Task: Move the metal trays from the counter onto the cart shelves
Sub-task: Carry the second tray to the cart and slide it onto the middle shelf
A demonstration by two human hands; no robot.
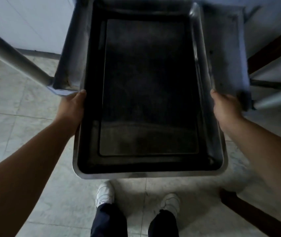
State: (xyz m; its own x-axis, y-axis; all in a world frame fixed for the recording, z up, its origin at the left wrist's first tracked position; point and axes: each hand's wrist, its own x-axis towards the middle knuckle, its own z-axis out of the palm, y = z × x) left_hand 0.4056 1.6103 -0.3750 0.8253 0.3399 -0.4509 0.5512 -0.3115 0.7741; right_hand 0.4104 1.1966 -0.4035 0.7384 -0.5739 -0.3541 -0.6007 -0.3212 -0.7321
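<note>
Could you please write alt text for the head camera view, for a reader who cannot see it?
Seen from above, a person holds a large empty metal tray by its long sides, left hand and right hand each gripping the rim, its far end over a metal cart shelf. Below are a tiled floor and the person's white shoes.

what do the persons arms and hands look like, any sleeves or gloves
Both forearms are bare with no sleeves in view. The left hand and right hand wear no gloves, and no watch, ring or bracelet shows on either.
</note>
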